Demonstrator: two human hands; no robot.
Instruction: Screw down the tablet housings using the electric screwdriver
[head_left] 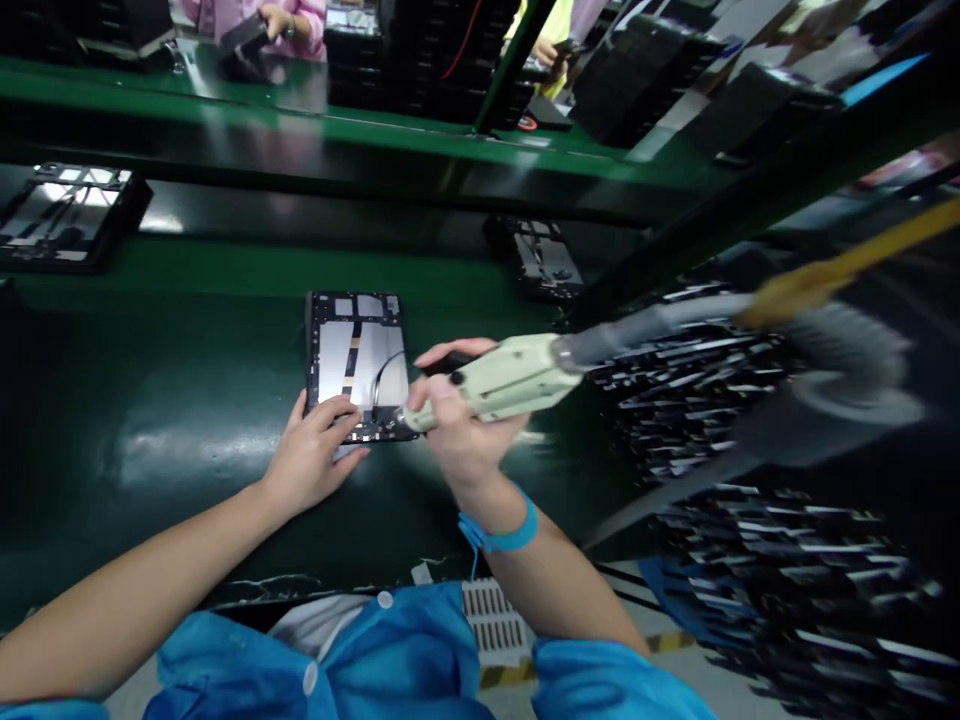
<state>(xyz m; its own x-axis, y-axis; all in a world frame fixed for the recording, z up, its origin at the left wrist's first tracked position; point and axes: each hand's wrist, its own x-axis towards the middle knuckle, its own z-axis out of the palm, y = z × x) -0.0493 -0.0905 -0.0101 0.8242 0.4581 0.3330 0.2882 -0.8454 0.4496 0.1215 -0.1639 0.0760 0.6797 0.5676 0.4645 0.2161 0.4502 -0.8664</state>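
On the green worktop [187,420] in front of us lies an opened tablet chassis [356,362], flat, with its bare metal plates and a thin cable showing. Our left hand [315,455] rests on the near left corner of the chassis, fingers spread and pressing down rather than gripping. Our right hand [457,425] is closed around a pale green electric screwdriver [499,385], held at a low slant, its tip touching the near right edge of the chassis. A grey hose [660,325] runs from the back of the screwdriver away from the chassis, blurred further along. A blue wrist strap [502,535] circles our right wrist. Beyond the chassis, on the far side, sits a second dark chassis [544,260], well apart. Another lies on a tray [67,215] far off to the chassis's left. Across the line, other people's hands [277,20] hold dark parts.
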